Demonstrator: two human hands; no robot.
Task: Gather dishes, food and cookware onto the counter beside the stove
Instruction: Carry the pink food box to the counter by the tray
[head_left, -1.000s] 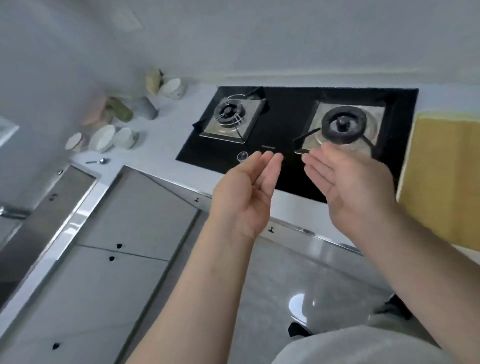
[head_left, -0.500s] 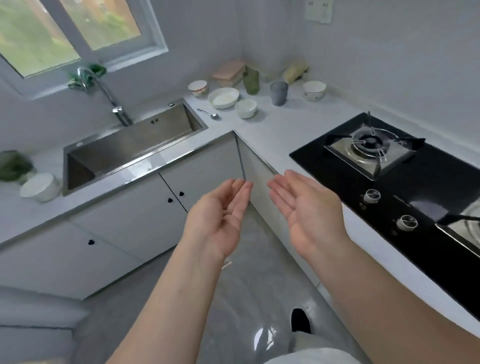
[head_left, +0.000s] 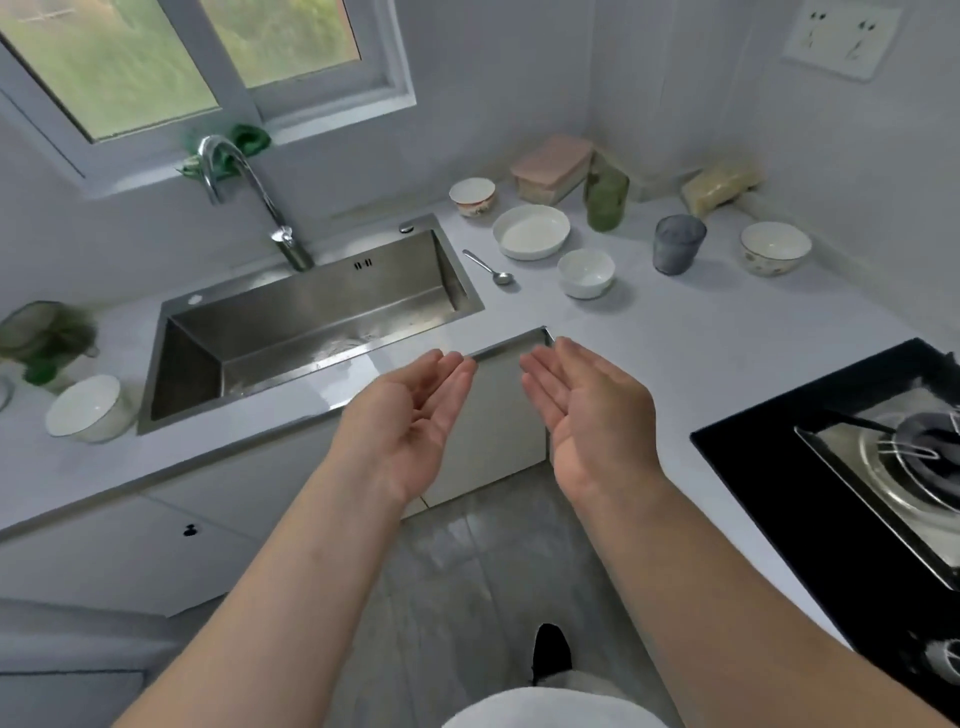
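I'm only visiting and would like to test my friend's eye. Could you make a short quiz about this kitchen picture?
1. True or false: the left hand and the right hand each hold a bowl.
2. What lies just right of the sink? A) spoon B) grey cup C) green glass
3. What colour is the lid of the lidded box in the corner?

Key: 1. False, both hands are open and empty. 2. A. 3. Pink.

sink (head_left: 311, 322) left of corner counter (head_left: 675, 332), bowls (head_left: 531, 231), cups (head_left: 605, 197) and spoon (head_left: 488, 267) on counter, stove (head_left: 779, 467) right
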